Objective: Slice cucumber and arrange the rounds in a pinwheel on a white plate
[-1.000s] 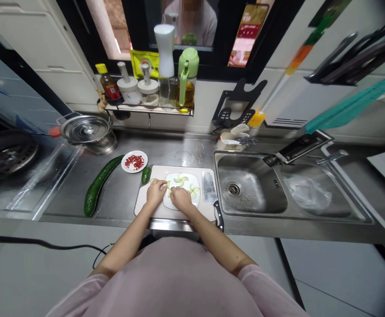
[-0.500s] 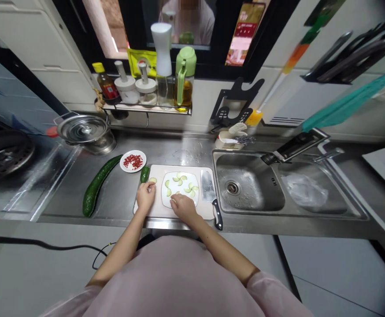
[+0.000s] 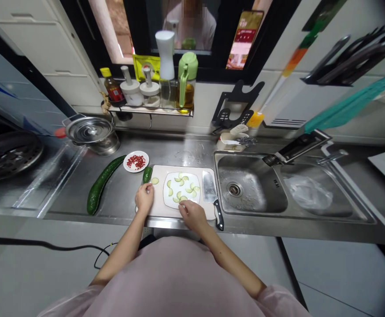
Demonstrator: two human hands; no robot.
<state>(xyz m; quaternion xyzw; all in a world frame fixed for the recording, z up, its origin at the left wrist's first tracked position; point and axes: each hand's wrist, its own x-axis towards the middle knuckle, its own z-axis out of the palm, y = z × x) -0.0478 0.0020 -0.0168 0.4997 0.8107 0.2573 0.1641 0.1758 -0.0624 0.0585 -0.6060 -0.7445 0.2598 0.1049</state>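
Note:
My left hand (image 3: 144, 198) rests at the left edge of a pale cutting board (image 3: 158, 198), fingers closed, and what is in them, if anything, is too small to name. Just above it lie a cucumber slice (image 3: 155, 181) and a cucumber piece (image 3: 147, 175). My right hand (image 3: 191, 213) is at the lower right rim of a white square plate (image 3: 169, 201), its fingertips pressed together near pale green slices (image 3: 179, 197); whether they hold anything is hidden. Several slices form curved clusters on the plate. A cleaver (image 3: 209, 187) lies along the board's right side.
On the steel counter at left are a long cucumber (image 3: 100, 187), a small plate of red pieces (image 3: 136, 170) and a lidded pot (image 3: 105, 143). A double sink (image 3: 252, 180) is at right. Bottles stand on a rack (image 3: 136, 108) behind.
My right hand has moved slightly right and down, and the lower slice cluster shows more fully. My left hand has drawn back from the single slice. The whole view has shifted a little.

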